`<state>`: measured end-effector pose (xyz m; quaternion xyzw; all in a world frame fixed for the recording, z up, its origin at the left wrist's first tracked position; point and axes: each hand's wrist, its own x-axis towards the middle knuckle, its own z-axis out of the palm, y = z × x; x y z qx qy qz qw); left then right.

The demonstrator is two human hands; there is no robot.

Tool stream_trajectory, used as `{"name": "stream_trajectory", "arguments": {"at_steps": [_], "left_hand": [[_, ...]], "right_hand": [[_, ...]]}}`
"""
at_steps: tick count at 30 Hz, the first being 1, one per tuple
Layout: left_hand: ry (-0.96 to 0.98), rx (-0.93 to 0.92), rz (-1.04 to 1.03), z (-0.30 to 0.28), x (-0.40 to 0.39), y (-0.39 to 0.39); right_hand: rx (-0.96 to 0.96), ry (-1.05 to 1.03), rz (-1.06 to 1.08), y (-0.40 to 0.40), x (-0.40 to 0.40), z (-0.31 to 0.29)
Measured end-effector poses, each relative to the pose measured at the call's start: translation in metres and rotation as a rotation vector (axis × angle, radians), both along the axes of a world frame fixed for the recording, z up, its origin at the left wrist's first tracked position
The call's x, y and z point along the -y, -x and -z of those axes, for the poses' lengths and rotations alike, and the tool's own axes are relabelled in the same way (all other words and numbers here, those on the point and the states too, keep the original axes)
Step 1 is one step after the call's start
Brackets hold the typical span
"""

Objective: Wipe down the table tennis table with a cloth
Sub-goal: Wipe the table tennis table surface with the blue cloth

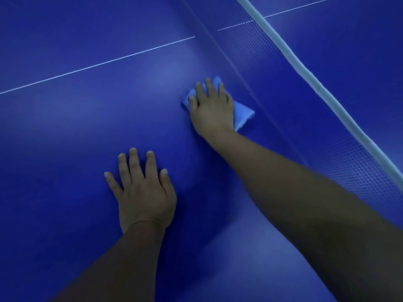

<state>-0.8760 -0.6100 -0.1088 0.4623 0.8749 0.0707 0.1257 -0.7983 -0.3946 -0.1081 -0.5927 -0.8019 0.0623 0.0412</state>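
The right hand [210,105] presses flat, fingers straight, on the soft, light blue cloth [242,115] beside the net [305,118], best held under a spread palm, while the left hand [141,190] rests open on the worktop [65,127].

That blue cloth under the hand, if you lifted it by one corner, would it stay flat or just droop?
Probably droop: the cloth looks thin and folded, lying flat under the right hand. It seems light, since straight fingers alone press it down. It likely glides easily, as the table looks smooth and glossy.
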Motion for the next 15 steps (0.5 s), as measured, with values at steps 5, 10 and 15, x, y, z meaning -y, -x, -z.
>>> {"name": "stream_trajectory", "arguments": {"at_steps": [5, 10, 15], "left_hand": [[-0.001, -0.004, 0.002, 0.003, -0.001, 0.0], [0.007, -0.029, 0.02, 0.0, 0.001, 0.0], [0.024, -0.024, 0.027, -0.003, 0.0, 0.001]], "right_hand": [[-0.004, 0.002, 0.126, -0.019, -0.057, -0.002], [0.032, -0.097, 0.153, -0.135, 0.051, -0.004], [0.03, -0.045, 0.239, -0.146, 0.085, -0.002]]}}
